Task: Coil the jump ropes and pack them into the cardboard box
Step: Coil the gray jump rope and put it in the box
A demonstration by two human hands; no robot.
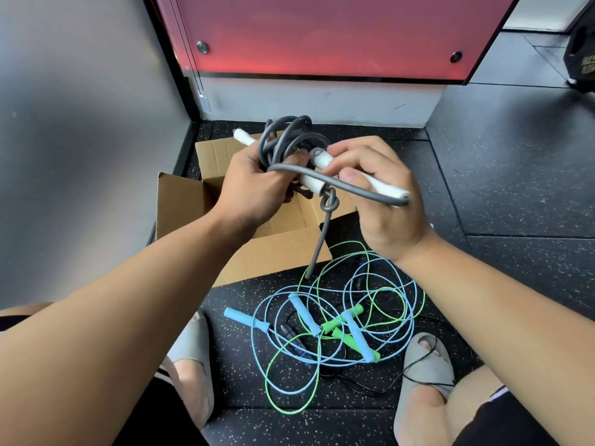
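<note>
Bare forearms coming in, left hand [254, 188] and right hand [383, 201] bare too. Down near, soft grey open-toed slide sandals [425, 358], toes peeking out on the right. Black fabric shorts [505, 423] at both near corners, pale-edged hems.

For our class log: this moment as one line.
left hand: holds grey coil; right hand: grips handle; box: open; tangled ropes: floor

The coiled grey jump rope [286, 133] has white handles [389, 189]. The cardboard box [180, 204] is plain brown. The floor [515, 188] is black with pale speckles. The light blue rope [357, 336], green rope [335, 324] and black rope [291, 336] have matching handles. The wall panel [322, 33] is red and the slippers [425, 365] grey.
</note>
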